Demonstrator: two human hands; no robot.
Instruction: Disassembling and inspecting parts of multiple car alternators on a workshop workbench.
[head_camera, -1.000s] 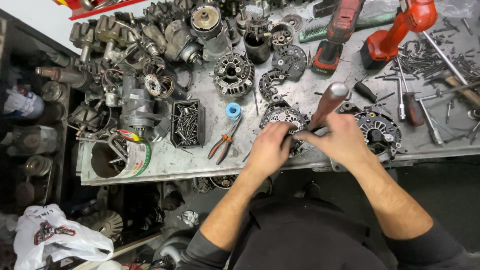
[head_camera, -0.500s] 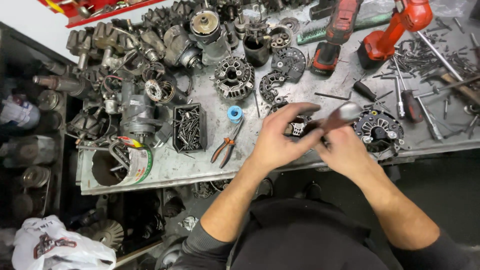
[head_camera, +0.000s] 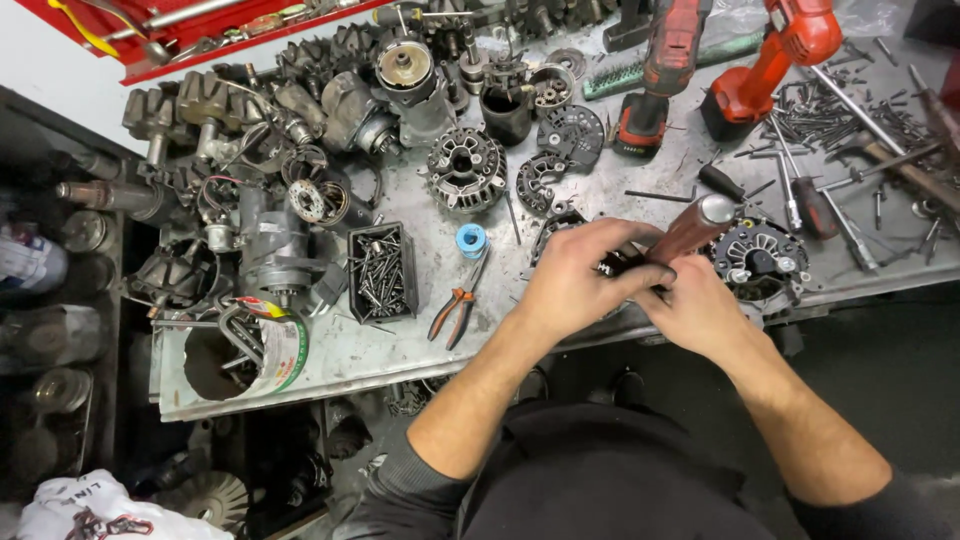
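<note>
My right hand (head_camera: 700, 312) grips a tool with a brown wooden handle (head_camera: 692, 228) that slants up to the right and ends in a metal cap. My left hand (head_camera: 580, 275) covers a small dark metal part at the tool's lower end, near the front edge of the grey metal workbench (head_camera: 420, 345). The part is mostly hidden under my fingers. A round black alternator housing (head_camera: 762, 258) lies just right of my hands.
Orange-handled pliers (head_camera: 458, 305), a blue tape roll (head_camera: 470, 240) and a black tray of screws (head_camera: 381, 272) lie to the left. Alternator parts (head_camera: 462, 167) crowd the back, with red power drills (head_camera: 775, 55), screwdrivers and loose bolts (head_camera: 840, 110) at the right. An open can (head_camera: 240, 355) stands front left.
The wooden handle has tilted lower and further right. My hands have closed together over the small part, and the view has shifted slightly.
</note>
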